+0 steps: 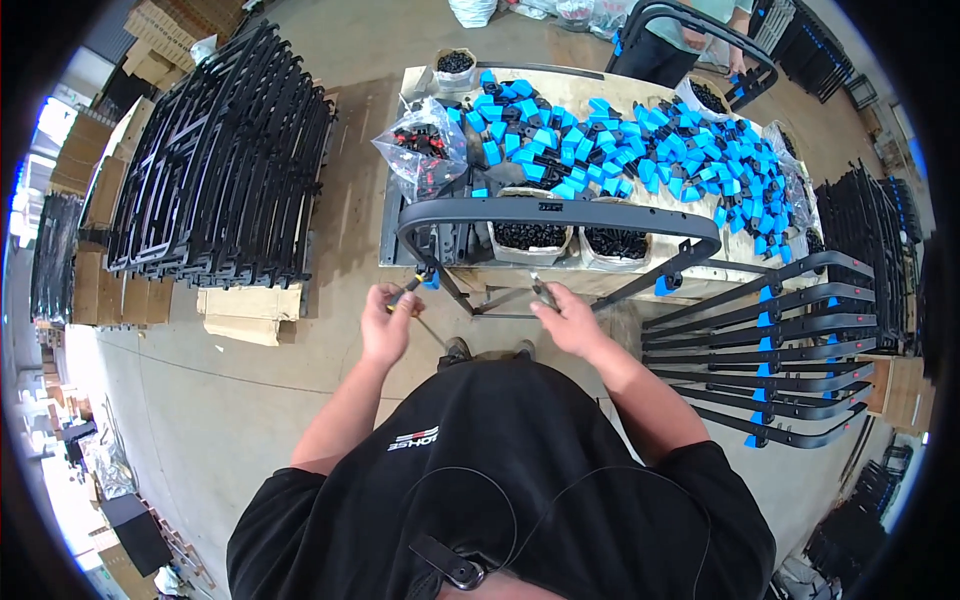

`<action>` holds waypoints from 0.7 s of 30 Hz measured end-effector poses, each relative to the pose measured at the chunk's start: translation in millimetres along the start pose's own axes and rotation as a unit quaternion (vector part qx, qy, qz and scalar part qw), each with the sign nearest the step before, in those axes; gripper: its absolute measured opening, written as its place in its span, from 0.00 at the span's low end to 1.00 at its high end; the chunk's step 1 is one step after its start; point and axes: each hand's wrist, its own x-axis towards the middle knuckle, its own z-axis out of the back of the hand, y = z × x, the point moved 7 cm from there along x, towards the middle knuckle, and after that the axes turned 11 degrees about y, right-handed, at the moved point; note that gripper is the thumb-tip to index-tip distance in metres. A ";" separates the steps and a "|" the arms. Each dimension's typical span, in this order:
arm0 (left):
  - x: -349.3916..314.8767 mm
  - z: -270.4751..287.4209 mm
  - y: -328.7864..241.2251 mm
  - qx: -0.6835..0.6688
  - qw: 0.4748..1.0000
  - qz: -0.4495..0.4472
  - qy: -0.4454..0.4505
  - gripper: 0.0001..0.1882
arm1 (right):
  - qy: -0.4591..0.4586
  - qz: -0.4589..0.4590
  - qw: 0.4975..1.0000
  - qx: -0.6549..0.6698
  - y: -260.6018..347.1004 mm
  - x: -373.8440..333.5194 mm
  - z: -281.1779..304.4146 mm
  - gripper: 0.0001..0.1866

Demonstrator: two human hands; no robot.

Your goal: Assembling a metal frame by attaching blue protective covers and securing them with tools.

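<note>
A black tubular frame (560,213) with rounded corners stands upright in front of me at the table's near edge. Dark fittings with blue parts sit low on both its sides, among them a blue clip (662,287) at the right. My left hand (386,322) is closed around a slim tool with a black and yellow handle (408,290), close to the frame's left fitting. Inside the frame's width, my right hand (572,321) grips a dark hand tool (542,289) with a pale metal tip. Its exact kind is too small to tell.
The table (425,80) bears a heap of blue and black clips (590,145), a plastic bag (425,150) and tubs of small black parts (530,235). Stacked black frames (220,170) stand left; more frames (760,375) lean right. Another person (690,40) stands across the table.
</note>
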 end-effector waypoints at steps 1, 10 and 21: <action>1.8 14.0 7.4 -0.023 0.998 0.036 -0.039 0.10 | 0.027 -0.053 0.998 0.023 -17.0 -8.3 -1.5 0.15; 49.5 35.0 51.3 -0.246 0.964 0.087 -0.046 0.10 | 0.078 -0.215 0.973 0.012 -40.0 -32.1 -44.6 0.13; 62.3 36.1 73.7 -0.328 0.939 0.103 0.018 0.09 | 0.055 -0.227 0.972 0.008 -2.0 -30.2 -101.2 0.14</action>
